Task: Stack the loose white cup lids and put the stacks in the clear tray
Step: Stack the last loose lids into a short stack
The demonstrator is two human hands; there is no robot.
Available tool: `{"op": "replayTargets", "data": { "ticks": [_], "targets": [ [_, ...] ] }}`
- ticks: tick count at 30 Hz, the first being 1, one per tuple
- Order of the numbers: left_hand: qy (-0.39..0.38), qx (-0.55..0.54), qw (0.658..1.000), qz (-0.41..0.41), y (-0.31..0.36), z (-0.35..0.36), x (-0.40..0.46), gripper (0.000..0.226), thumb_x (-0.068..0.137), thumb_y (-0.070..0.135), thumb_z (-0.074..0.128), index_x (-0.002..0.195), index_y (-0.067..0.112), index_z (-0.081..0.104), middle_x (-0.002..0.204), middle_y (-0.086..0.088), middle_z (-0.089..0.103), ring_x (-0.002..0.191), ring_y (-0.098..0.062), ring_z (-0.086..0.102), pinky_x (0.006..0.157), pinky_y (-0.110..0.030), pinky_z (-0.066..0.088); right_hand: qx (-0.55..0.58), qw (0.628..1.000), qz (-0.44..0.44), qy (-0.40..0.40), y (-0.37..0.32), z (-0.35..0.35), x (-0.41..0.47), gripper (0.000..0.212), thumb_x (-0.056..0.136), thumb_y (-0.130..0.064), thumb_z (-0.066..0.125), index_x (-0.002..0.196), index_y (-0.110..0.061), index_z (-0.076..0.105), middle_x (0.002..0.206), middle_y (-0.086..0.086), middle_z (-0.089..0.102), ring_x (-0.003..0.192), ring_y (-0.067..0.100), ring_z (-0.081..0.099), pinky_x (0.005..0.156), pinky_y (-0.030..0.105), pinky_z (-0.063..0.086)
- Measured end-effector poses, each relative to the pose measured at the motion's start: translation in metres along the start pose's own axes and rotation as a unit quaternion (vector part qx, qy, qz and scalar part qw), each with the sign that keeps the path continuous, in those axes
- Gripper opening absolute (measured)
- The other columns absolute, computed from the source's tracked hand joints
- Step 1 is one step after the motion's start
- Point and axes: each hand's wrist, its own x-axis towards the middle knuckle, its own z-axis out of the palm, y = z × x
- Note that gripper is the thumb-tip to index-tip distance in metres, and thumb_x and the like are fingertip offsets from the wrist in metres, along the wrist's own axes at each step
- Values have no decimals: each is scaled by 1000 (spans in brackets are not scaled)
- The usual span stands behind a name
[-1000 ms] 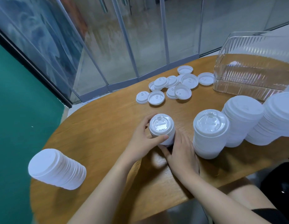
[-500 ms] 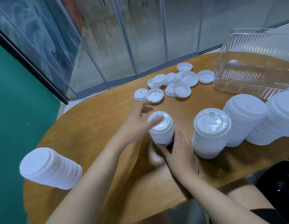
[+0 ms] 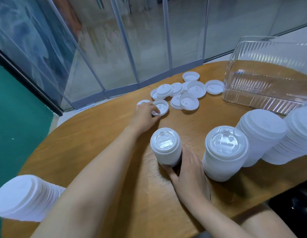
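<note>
Lids (image 3: 183, 93) lie scattered at the far side of the wooden surface (image 3: 97, 143), just left of the clear tray (image 3: 269, 79). The left hand (image 3: 145, 115) reaches out and pinches the rim of the nearest loose lid (image 3: 161, 107). The right hand (image 3: 187, 170) curls around the base of a short stack (image 3: 166, 146) standing close to the person. Taller stacks (image 3: 225, 152) stand just to its right, and another stack (image 3: 24, 198) sits at the near left edge.

I seem to be in a café or shop back area: takeaway cup lids (image 3: 188, 102) cover my wooden worktop (image 3: 91, 145) beside glass partitions (image 3: 149, 40).
</note>
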Motion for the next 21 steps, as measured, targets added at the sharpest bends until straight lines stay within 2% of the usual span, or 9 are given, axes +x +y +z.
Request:
{"op": "replayTargets", "data": {
  "ticks": [2, 5, 8, 10, 13, 16, 19, 21],
  "targets": [
    [12, -4, 1000, -11, -2, 4, 0, 10, 94, 33, 74, 101, 26, 76, 109, 6, 69, 110, -20, 58, 101, -35, 37, -4, 1000, 2, 0, 0, 0, 0, 70, 86, -53, 74, 143, -30, 43, 130, -14, 53, 124, 10, 49, 104, 35, 45],
    [30, -27, 999, -22, 1, -2, -7, 12, 98, 32, 70, 103, 23, 75, 107, 6, 69, 107, -18, 56, 100, -32, 32, -11, 1000, 2, -5, 0, 1, 0, 71, 86, -53, 74, 145, -28, 43, 134, -11, 54, 127, 11, 48, 107, 36, 44],
    [44, -115, 991, -55, 9, -17, -24, 13, 99, 32, 67, 102, 20, 71, 104, 12, 67, 103, -12, 56, 101, -36, 42, -18, 1000, 1, -7, -1, 1, -1, 71, 86, -54, 74, 144, -26, 44, 134, -10, 55, 129, 12, 48, 108, 36, 43],
    [56, -171, 981, -73, 16, -29, -40, 10, 97, 30, 69, 98, 20, 70, 98, 13, 68, 96, -9, 60, 90, -32, 50, -17, 1000, 2, -7, -2, 0, 0, 71, 86, -53, 75, 144, -26, 44, 134, -9, 55, 128, 13, 48, 108, 36, 43],
    [78, -223, 967, -99, 27, -49, -68, 9, 94, 20, 71, 93, 12, 69, 86, 2, 68, 75, -6, 55, 71, -25, 46, -15, 1000, 0, -13, -2, 0, 0, 70, 86, -53, 75, 143, -26, 45, 131, -8, 56, 126, 14, 49, 106, 36, 43],
    [100, -303, 939, -125, 26, -65, -98, 10, 93, 15, 75, 93, 8, 68, 79, -1, 66, 67, -4, 53, 66, -19, 44, -16, 1000, 1, -19, -2, -1, -1, 72, 86, -52, 75, 144, -23, 45, 128, -6, 56, 124, 16, 50, 104, 35, 42],
    [124, -378, 901, -174, 14, -68, -126, 7, 96, 12, 73, 99, 8, 69, 88, -9, 74, 77, -10, 66, 75, -31, 57, -22, 999, -2, -24, -3, -1, -1, 71, 87, -53, 74, 143, -19, 46, 127, -2, 58, 123, 19, 52, 104, 37, 43],
    [127, -411, 874, -226, 4, -62, -142, 11, 98, 10, 69, 108, 4, 68, 86, -8, 73, 76, -12, 70, 75, -33, 61, -28, 999, -3, -25, -3, -1, 0, 70, 87, -54, 73, 140, -17, 48, 125, 0, 59, 121, 22, 53, 102, 38, 44]
  ]
}}
